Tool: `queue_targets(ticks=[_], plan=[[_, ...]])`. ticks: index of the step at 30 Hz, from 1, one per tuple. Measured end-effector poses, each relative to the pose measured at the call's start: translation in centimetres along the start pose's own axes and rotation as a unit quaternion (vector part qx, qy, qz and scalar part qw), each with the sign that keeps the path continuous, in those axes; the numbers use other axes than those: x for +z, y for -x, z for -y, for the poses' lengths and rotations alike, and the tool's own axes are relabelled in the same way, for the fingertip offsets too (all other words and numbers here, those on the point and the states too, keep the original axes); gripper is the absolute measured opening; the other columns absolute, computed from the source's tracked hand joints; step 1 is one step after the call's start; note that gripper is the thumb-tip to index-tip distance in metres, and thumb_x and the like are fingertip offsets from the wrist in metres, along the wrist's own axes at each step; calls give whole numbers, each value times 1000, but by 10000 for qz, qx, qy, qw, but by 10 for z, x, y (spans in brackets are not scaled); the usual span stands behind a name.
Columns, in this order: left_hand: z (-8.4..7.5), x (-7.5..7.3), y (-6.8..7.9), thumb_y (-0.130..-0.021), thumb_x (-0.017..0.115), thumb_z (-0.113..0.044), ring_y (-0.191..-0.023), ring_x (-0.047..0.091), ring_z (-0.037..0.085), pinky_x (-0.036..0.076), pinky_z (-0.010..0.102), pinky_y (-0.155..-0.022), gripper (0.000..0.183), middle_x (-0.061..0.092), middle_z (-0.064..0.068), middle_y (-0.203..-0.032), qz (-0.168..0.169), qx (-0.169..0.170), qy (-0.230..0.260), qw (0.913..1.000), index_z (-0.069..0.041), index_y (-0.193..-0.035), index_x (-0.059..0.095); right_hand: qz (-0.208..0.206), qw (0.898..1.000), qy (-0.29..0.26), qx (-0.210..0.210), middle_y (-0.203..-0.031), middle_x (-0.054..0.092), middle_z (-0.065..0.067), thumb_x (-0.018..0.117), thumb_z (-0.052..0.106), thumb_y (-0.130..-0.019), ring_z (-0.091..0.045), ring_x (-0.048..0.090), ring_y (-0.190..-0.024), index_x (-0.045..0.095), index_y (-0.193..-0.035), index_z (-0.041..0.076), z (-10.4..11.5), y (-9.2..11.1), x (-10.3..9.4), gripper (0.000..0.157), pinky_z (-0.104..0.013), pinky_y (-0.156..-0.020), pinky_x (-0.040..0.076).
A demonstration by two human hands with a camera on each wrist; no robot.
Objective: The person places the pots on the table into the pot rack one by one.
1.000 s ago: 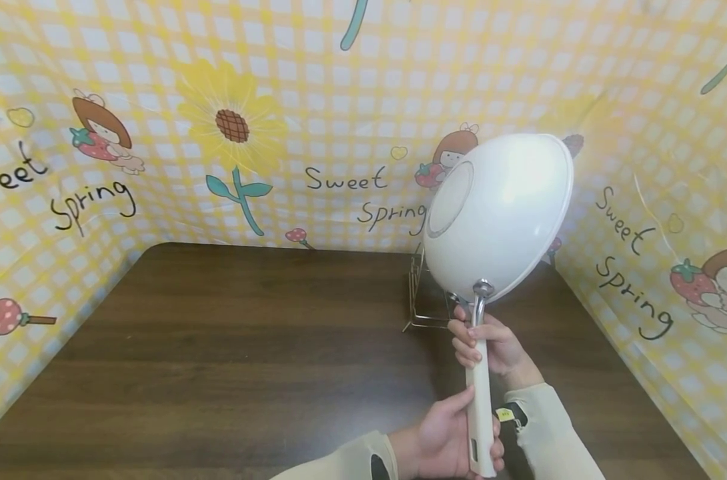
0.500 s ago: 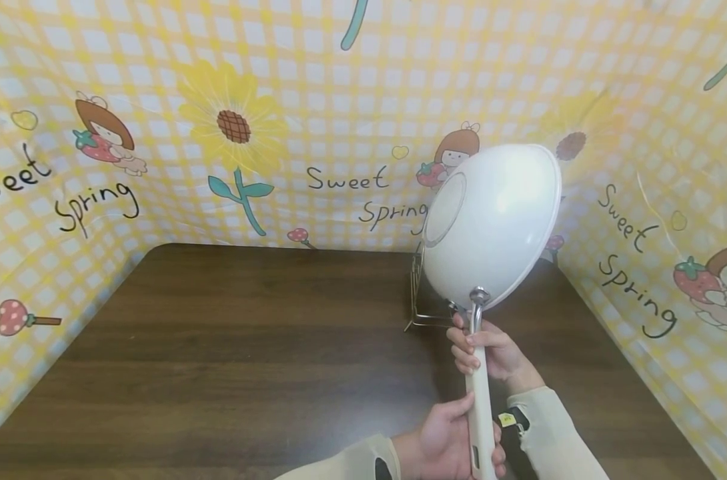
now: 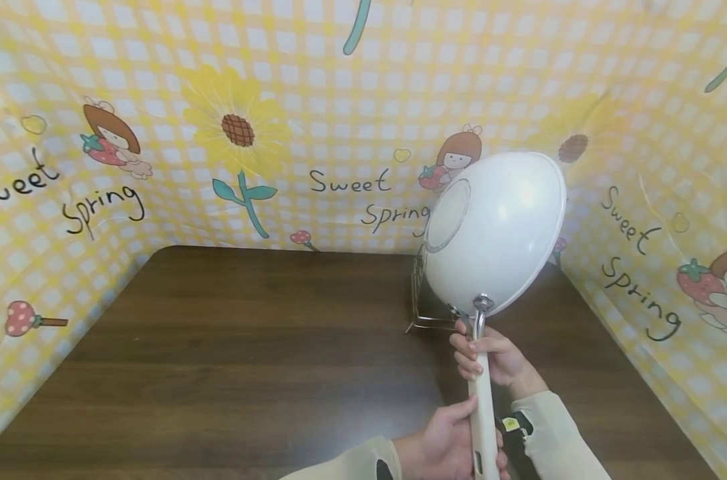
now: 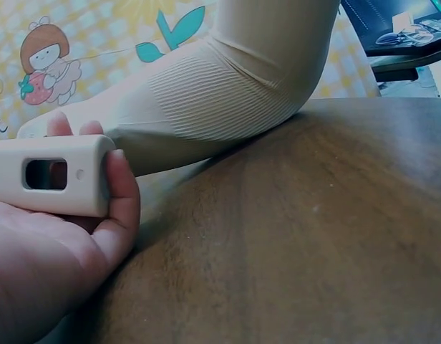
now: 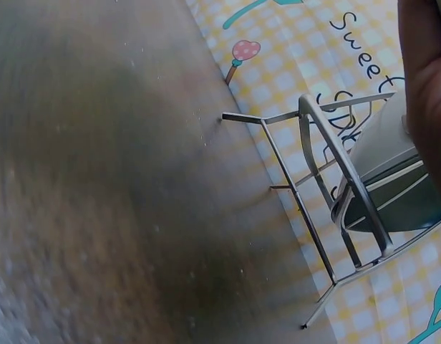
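A white wok (image 3: 501,233) is held up on the right, its rounded underside and flat base facing me. My right hand (image 3: 498,357) grips the upper part of its long pale handle (image 3: 485,413), just below the chrome fixings. Lower down, my left hand (image 3: 440,440) holds the handle near its slotted end. The left wrist view shows that end (image 4: 70,172) lying across the palm with fingers curled round it. In the right wrist view, a white wall with a dark inside (image 5: 392,204) shows behind the bars of a wire rack (image 5: 299,193); my right hand is mostly cut off.
The rack's feet stand on the brown wooden table (image 3: 231,373) at the back right, partly hidden by the wok. Yellow checked cloth (image 3: 339,100) encloses the back and both sides. Beyond the table, dark furniture (image 4: 399,50) shows in the left wrist view.
The wok has come down a little, with both hands moving down with it. It first shifted slightly left, then slightly back right. Both hands keep their hold on the handle.
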State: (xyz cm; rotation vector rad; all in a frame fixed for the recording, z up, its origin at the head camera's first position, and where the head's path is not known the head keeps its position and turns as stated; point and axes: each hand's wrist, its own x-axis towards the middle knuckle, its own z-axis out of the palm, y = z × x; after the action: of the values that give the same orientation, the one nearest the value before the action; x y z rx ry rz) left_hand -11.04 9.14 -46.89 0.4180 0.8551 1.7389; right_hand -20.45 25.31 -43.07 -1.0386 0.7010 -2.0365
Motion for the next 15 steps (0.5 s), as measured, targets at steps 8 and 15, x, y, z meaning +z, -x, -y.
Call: queue_targets(ticks=[8,15], plan=[[1,0,1,-99,26,-61,-134,35,56,43,38,-82,45,61,-6,-94,-251,192,-269,9991,-22,-101,49,-10,9997,107,206,-80,27,-5,31,-3,-97,-15,42,-69,40,-122,12,1,4,-1,30,-26,-76,49],[8,9,-1,-105,31,-46,-124,36,65,47,33,-72,33,61,-9,-91,-632,894,-651,9919,-17,-114,46,-28,9993,158,332,-85,33,-4,29,-2,-98,-14,51,-77,40,-125,12,3,7,-3,32,-27,-79,49]])
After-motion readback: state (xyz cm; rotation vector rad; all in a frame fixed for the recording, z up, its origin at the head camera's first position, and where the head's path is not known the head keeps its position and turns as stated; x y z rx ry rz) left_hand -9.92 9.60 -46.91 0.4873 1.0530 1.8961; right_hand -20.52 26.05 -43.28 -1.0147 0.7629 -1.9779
